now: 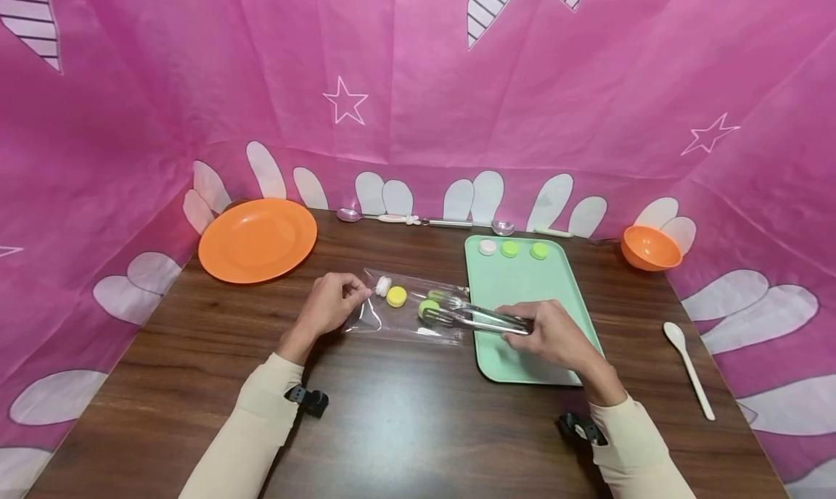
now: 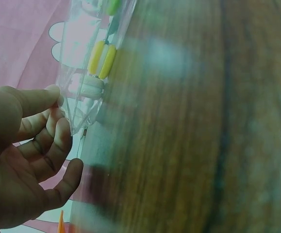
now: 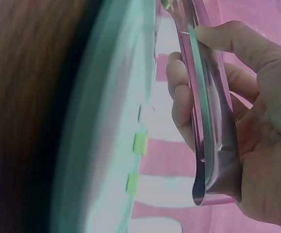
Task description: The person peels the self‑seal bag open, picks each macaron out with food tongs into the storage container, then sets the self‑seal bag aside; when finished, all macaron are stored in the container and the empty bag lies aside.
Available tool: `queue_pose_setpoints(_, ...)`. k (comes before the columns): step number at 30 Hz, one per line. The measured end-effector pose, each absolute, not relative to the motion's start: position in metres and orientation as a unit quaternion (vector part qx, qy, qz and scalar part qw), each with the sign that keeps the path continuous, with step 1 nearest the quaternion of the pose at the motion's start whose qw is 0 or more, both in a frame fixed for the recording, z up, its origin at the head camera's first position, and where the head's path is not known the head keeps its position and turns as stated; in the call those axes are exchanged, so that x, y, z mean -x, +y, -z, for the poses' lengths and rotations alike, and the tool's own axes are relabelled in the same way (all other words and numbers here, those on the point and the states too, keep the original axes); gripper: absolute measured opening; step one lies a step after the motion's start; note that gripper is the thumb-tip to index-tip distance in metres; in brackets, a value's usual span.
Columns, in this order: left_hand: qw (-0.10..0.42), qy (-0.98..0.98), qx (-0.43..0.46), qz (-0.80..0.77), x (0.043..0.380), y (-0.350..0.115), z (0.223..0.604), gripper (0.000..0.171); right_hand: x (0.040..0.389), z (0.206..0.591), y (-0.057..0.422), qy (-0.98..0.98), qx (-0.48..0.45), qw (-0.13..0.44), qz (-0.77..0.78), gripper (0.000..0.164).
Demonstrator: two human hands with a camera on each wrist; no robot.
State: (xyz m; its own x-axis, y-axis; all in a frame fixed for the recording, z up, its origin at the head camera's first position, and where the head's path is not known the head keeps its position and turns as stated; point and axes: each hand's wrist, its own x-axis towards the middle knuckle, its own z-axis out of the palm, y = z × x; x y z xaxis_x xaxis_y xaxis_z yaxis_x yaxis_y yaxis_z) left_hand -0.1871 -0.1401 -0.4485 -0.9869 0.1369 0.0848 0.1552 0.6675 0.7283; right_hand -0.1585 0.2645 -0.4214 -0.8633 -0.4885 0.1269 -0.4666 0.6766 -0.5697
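Sleeves (image 1: 228, 434), 2, cream, with black wrist straps (image 1: 310, 399); left hand (image 1: 331, 302), pinching end of clear bag (image 1: 369, 319) at fingertips, other fingers loosely bent; right hand (image 1: 551, 332), curled round metal tongs (image 1: 490, 326), arms parted, tips at green macaron (image 1: 427, 305); bag, flat on table (image 1: 392, 434), left of pale green tray (image 1: 516, 285), with 1 white macaron (image 1: 383, 286), 1 yellow macaron (image 1: 396, 297) inside; tray, with 3 macarons (image 1: 509, 249) along far side, 1 pale, 2 green; orange plate (image 1: 257, 240), far left; orange bowl (image 1: 652, 249), white spoon (image 1: 674, 333), right
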Motion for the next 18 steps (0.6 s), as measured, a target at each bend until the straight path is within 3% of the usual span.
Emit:
queue_pose_setpoints(10, 0.007, -0.914, 0.075, 0.399, 0.187, -0.139, 0.447, 0.012, 0.166, 0.405, 0.316, 0.953, 0.146, -0.03, 0.265, 0.043)
queue_pose_setpoints(18, 0.01, -0.912, 0.074, 0.403, 0.186, -0.14, 0.447, 0.012, 0.173, 0.411, 0.323, 0.968, 0.055, -0.023, 0.246, 0.047)
